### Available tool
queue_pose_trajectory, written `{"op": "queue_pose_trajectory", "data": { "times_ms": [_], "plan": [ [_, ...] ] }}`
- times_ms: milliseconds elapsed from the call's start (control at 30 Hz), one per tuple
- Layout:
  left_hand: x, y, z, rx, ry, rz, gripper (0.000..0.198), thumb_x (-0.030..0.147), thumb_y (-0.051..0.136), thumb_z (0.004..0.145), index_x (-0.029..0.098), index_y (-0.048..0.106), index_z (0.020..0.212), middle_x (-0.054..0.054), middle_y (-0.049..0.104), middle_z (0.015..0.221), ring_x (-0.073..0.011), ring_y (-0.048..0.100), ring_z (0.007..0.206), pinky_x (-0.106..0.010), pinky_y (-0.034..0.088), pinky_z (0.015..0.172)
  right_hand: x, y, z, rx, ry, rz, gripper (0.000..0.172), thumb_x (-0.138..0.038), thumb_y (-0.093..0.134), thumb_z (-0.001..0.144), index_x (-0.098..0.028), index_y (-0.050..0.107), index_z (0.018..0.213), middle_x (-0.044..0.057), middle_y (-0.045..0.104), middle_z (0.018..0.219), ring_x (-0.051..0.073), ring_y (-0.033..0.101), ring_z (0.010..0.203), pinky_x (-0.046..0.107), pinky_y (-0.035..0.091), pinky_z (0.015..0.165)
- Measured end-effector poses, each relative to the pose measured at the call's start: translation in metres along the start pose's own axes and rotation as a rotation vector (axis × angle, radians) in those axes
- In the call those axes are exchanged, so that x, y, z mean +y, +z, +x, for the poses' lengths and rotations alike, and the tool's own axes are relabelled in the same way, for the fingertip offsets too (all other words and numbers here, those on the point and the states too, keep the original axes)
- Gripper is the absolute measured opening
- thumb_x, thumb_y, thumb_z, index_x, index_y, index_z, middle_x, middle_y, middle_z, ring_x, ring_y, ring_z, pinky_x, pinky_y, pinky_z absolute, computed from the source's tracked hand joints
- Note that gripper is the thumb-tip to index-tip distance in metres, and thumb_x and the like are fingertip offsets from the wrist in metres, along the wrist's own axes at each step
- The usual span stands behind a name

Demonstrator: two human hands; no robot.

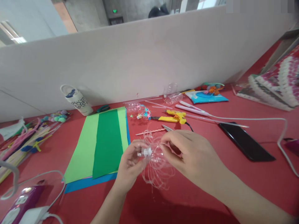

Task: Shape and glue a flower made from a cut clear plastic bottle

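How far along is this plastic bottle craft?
Done: the clear bottle top is already cut into thin curling strips. In hand: the left hand holds its neck while the right hand works the strips. Left untouched: the green paper and yellow glue gun.

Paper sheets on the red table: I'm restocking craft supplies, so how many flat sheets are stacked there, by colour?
Dark green sheet: 1
Light green sheet: 1
Blue sheet: 1, only its edges show under the green ones
Total: 3 visible; a thin pinkish edge between the green and blue may be another, too slight to count.
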State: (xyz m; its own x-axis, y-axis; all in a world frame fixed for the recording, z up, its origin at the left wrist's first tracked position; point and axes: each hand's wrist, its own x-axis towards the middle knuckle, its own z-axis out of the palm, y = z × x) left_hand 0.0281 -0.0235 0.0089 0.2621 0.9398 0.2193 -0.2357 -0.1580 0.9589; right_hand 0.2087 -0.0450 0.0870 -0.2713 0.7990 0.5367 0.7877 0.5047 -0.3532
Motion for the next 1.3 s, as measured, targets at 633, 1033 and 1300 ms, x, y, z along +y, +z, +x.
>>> {"op": "queue_pose_trajectory", "data": {
  "times_ms": [633,1033,1300],
  "plan": [
    [0.003,-0.002,0.001,-0.056,-0.030,0.058,0.018,0.023,0.067,0.076,0.025,0.062,0.093,-0.001,0.056,0.095,-0.0138,0.053,0.087,-0.022,0.042,0.075,0.006,-0.016,-0.001,-0.428,0.059,0.275,0.010,-0.014,0.051,0.085,-0.022,0.058,0.084,-0.002,0.058,0.076,0.012,0.050,0.070,0.025,0.035,0.063],
    [0.002,-0.006,0.000,-0.104,-0.123,0.011,0.019,0.020,0.068,0.074,0.024,0.063,0.092,-0.002,0.057,0.097,-0.0139,0.054,0.086,-0.023,0.042,0.075,0.009,-0.023,0.003,-0.492,0.045,0.165,0.011,-0.013,0.048,0.085,-0.022,0.054,0.084,-0.002,0.056,0.084,0.013,0.049,0.076,0.027,0.034,0.064],
    [0.000,-0.008,0.005,-0.040,-0.282,-0.212,0.019,0.020,0.070,0.066,0.020,0.068,0.085,-0.001,0.064,0.078,-0.0128,0.056,0.070,-0.022,0.044,0.064,0.016,-0.025,0.012,-0.405,0.049,0.246,0.013,-0.014,0.048,0.086,-0.020,0.056,0.078,-0.001,0.056,0.078,0.011,0.050,0.069,0.024,0.036,0.062]
  ]
}}
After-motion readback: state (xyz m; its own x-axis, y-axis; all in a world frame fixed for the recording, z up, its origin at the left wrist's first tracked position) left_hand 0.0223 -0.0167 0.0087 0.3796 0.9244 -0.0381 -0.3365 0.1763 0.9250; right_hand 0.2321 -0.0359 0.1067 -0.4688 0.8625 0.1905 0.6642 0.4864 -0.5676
